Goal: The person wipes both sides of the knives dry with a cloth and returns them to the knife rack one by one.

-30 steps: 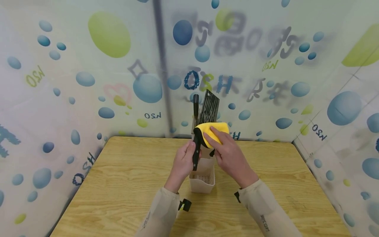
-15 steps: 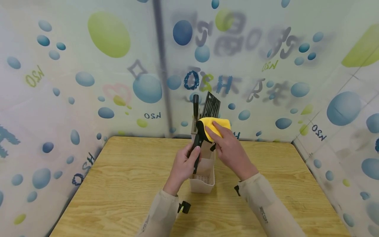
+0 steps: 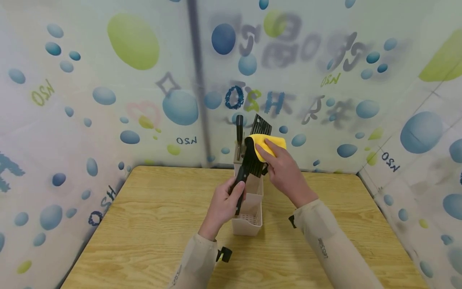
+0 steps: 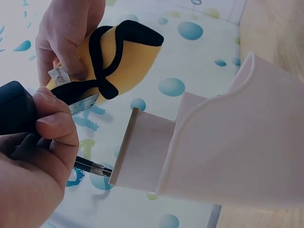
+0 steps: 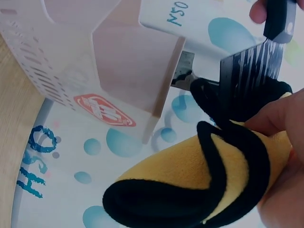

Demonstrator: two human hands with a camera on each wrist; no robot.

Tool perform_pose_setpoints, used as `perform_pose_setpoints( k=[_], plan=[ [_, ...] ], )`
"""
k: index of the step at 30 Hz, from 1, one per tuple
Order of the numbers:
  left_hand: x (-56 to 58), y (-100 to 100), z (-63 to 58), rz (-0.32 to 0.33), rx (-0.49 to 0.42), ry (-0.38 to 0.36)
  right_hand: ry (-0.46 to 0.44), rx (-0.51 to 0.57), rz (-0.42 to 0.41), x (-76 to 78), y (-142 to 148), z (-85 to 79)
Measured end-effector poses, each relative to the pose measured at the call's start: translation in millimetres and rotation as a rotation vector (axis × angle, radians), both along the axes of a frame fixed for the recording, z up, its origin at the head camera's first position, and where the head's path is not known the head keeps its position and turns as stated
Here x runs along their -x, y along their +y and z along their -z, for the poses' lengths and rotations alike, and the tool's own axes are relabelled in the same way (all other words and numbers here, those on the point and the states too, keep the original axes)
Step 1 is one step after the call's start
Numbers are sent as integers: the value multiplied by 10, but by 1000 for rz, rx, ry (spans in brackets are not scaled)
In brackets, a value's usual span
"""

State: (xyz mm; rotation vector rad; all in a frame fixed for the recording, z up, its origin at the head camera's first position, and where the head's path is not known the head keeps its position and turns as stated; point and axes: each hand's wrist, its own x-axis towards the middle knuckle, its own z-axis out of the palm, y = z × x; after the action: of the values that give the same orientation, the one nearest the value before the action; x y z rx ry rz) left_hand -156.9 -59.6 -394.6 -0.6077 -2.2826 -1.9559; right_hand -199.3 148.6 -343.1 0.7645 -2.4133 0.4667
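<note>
Left hand [image 3: 223,201], fingers curled round cleaver handle [image 3: 244,173], right hand [image 3: 288,173] pinching yellow cloth [image 3: 259,140] — against blade [image 3: 256,167]

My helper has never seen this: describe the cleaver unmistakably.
On the wooden table stands a pale utensil holder. Near it, the left hand grips the cleaver by its black handle. Its broad striped blade, partly under a yellow cloth, distinguishes it from the slender black-handled utensil at the holder's back.

A pale pinkish-white plastic holder [image 3: 246,228] is stood on a yellowish wood-grain table [image 3: 162,204]. At its rear, a black-handled knife [image 3: 240,127] is stored handle-up. A red-and-white label [image 5: 104,110] is borne on its side. The white backdrop [image 3: 144,106] is printed with blue and green ovals.
</note>
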Motion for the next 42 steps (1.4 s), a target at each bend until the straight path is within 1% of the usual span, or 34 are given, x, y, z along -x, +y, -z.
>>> perform_pose_setpoints(
  k=[11, 17, 21, 26, 29, 34, 42],
  plan=[
    [-7, -4, 23, 18, -3, 15, -22, -19, 34, 170, 86, -68],
    [4, -8, 35, 18, -4, 5, -70, -12, 57, 256, 95, -122],
    [9, -11, 44, 17, -7, -6, -84, -26, 69, 319, 92, -170],
    [9, -10, 48, 21, -2, 0, -120, -35, 104, 376, 102, -214],
    [7, -6, 46, 28, -1, 6, -142, -28, 113, 396, 111, -225],
    [7, -5, 48, 27, 4, 4, -152, -27, 112, 401, 105, -234],
    [26, -10, 33, 8, 12, -16, -150, -46, 93, 335, 55, -227]
  ],
)
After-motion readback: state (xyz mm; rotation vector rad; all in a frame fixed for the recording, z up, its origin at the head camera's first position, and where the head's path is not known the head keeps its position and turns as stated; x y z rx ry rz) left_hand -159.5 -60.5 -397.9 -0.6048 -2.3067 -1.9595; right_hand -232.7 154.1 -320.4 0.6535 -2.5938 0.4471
